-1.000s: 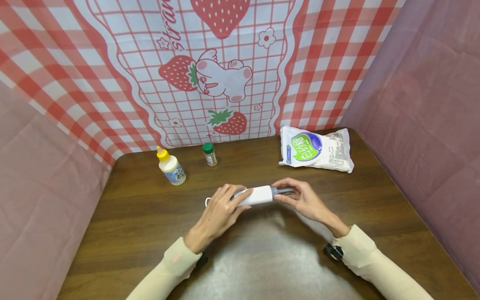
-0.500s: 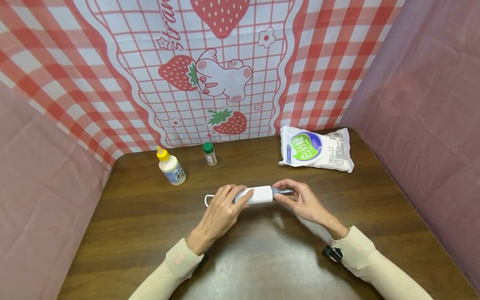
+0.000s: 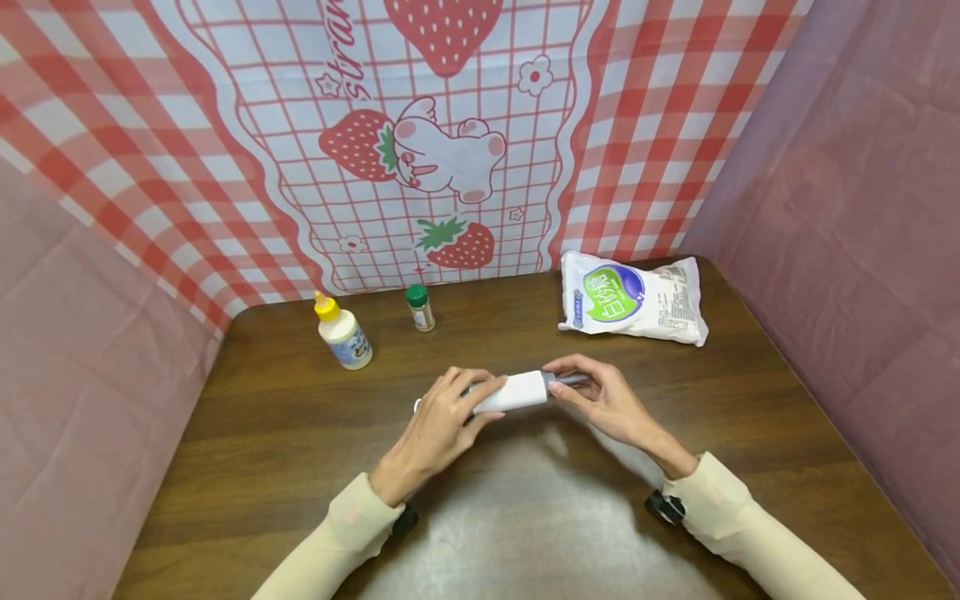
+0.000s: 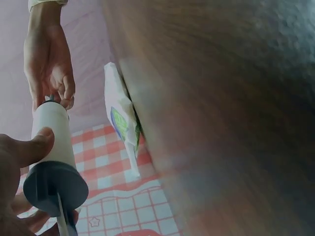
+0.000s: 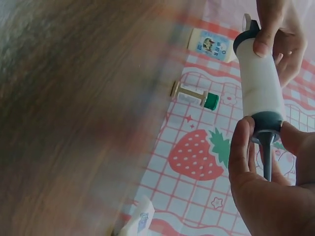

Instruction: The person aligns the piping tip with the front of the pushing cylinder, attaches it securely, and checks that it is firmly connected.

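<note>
Between both hands, over the middle of the table, lies a white tube with dark grey ends, held almost level. My left hand grips its left part, the thumb laid along the white body; a grey disc-shaped end shows beside these fingers. A small white loop at that end is mostly hidden behind the hand. With thumb and fingers my right hand pinches the grey collar at the other end. From the collar a thin grey rod runs towards the right palm.
On the brown wooden table, a yellow-capped squeeze bottle stands at the back left. Beside it is a small green-capped jar. A white bag with a green and purple label lies back right. A strawberry-print cloth hangs behind.
Half a second ago the white loop stuck out farther left of my left hand; it is mostly covered now. The right fingers have shifted slightly around the grey collar.
</note>
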The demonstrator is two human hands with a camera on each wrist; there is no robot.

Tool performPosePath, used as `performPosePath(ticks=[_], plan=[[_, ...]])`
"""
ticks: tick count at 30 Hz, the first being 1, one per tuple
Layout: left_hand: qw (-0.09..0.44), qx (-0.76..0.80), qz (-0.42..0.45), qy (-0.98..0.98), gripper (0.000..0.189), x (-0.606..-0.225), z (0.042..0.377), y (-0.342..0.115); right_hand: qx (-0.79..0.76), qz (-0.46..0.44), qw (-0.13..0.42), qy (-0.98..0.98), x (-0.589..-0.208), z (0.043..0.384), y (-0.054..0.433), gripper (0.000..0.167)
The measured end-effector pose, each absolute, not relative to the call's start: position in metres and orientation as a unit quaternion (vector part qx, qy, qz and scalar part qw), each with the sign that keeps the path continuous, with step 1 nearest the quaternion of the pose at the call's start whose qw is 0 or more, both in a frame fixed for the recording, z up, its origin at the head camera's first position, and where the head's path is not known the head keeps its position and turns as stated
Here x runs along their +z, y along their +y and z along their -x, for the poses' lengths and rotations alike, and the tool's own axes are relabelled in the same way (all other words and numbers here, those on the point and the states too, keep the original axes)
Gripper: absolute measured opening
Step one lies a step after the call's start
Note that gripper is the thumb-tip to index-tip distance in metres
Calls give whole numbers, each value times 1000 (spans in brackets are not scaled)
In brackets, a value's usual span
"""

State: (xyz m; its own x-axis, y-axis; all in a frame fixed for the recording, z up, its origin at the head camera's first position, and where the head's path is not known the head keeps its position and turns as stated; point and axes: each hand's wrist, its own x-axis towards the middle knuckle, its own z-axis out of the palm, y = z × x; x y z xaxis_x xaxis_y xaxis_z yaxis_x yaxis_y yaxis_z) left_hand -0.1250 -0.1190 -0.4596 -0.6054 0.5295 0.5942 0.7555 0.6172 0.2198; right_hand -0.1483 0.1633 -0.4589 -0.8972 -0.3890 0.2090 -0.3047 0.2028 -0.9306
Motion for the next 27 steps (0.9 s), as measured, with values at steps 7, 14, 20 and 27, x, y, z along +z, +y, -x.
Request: performPosePath(ticks=[7,14,20,27], plan=[[228,-251,362,-868,49,-458,124,-117,-603,240,7,761,-459,148,162,25],[253,-237,371,-862,51,-455,123,-112,-609,238,-6,756,-455,147,162,25],[277,-201,376,-861,51,-456,124,-109,-609,231,-7,759,-458,147,163,25],[286,-179,378,-862,49,-458,127,-111,-613,220,5,759,-461,148,162,27]])
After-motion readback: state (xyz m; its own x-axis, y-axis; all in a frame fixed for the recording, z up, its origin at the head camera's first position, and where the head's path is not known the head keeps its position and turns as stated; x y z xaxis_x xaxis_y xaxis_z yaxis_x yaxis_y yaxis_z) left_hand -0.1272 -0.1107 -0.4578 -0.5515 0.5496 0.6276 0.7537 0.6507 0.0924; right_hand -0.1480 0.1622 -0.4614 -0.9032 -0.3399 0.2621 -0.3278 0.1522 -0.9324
